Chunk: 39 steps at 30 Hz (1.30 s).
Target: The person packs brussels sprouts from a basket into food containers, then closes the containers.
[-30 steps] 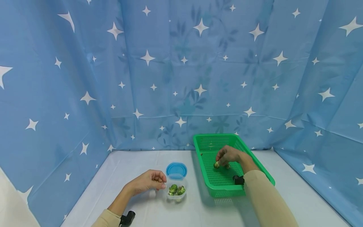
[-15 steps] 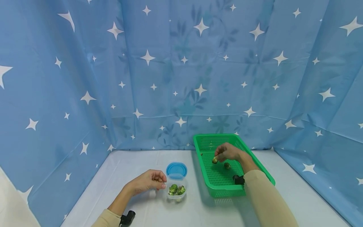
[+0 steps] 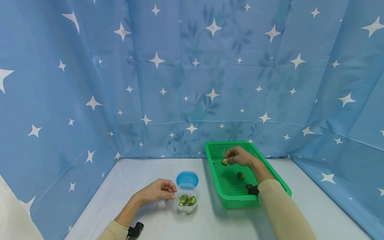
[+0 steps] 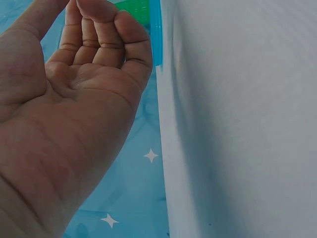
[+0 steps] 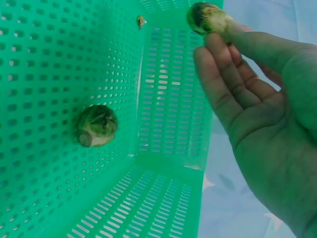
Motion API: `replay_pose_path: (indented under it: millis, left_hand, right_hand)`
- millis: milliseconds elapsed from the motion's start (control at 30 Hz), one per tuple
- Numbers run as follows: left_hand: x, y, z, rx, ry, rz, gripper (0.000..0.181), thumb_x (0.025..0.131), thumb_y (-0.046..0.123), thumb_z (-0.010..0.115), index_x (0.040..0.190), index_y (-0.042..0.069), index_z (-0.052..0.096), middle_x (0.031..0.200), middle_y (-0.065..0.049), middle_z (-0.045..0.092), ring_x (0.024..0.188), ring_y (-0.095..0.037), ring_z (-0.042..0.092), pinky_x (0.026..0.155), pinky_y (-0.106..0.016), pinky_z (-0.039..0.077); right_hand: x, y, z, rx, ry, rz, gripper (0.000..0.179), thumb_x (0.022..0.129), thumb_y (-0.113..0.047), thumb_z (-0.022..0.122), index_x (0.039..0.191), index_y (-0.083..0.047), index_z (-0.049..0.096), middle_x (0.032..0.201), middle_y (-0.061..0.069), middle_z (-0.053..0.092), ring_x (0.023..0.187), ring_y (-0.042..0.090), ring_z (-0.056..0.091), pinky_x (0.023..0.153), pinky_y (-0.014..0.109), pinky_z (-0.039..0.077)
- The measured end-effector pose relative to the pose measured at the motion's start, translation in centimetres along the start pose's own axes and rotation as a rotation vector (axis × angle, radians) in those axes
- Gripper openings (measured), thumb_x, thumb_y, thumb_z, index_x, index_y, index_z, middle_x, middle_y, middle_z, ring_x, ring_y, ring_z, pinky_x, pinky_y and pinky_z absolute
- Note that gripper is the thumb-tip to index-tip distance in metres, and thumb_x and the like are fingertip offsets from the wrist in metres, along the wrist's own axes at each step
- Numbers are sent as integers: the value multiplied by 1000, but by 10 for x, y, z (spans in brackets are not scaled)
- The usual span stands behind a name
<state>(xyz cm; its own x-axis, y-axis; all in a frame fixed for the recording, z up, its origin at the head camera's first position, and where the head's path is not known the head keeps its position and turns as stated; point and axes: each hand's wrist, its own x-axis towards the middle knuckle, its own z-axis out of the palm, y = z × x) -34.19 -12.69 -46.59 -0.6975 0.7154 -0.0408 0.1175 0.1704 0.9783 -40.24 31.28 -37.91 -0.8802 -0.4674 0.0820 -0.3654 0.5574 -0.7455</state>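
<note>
My right hand (image 3: 240, 156) pinches a Brussels sprout (image 3: 224, 162) between thumb and fingertips, raised above the floor of the green basket (image 3: 223, 195). In the right wrist view the held Brussels sprout (image 5: 205, 19) shows a browned patch. Another Brussels sprout (image 5: 97, 125) lies on the basket's mesh floor. My left hand (image 3: 157, 192) rests with loosely bent fingers at the left side of a small clear container (image 3: 186, 209); whether it touches the rim I cannot tell. Brussels sprouts (image 3: 183, 199) sit inside that container. The left palm (image 4: 79, 114) faces its wrist camera with nothing visible in it.
The container's blue lid (image 3: 187, 179) lies opened out behind it. A small leaf scrap (image 5: 141, 21) is in the basket. White cloth (image 3: 135, 173) covers the table, and a blue star-patterned curtain (image 3: 192, 83) surrounds its back and sides.
My right hand has lifted the Brussels sprout off the basket floor, moving up and slightly left. The other sprout in the basket is now uncovered. My left hand has stayed in place.
</note>
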Motion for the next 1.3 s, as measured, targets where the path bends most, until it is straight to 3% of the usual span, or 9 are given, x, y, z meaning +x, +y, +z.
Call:
replay_pose_path:
  millis: [267,433,567,900,1300]
  left_hand:
    - [-1,2,1,-4,6,4,34,97,13,74,118,-10,61,93,0,67,80,-13,60,72,-30,53]
    - [-1,3,2,0,15,3,36,96,14,76,118,-10,61,92,0,67,80,-13,60,72,-30,53]
    - [-1,4,2,2,22,-1,36,96,15,76,118,-10,61,92,1,67,80,-12,60,72,-30,53]
    - [-1,2,3,-2,14,-2,35,96,15,76,117,-8,62,92,0,67,79,-12,60,72,-30,53]
    - [0,2,3,-1,15,-3,36,96,15,76,118,-9,61,93,0,67,80,-13,60,72,-30,53]
  right_hand:
    - [7,-14,4,-45,118,-56,16,103,-3,63,115,6,65,107,23,68,95,26,66,83,40,58]
    - [10,-24,5,-101,209,-82,15,104,-8,62,115,2,67,107,19,69,98,30,66,84,44,56]
    - [12,-31,5,-84,256,-107,17,104,-12,64,115,1,68,108,17,69,100,33,66,84,43,56]
    - [13,-64,5,2,302,-180,17,104,-15,65,114,-1,68,106,18,69,90,22,63,78,33,55]
    - [12,-82,16,26,373,-220,18,103,-13,68,113,2,69,104,22,70,79,15,60,72,30,52]
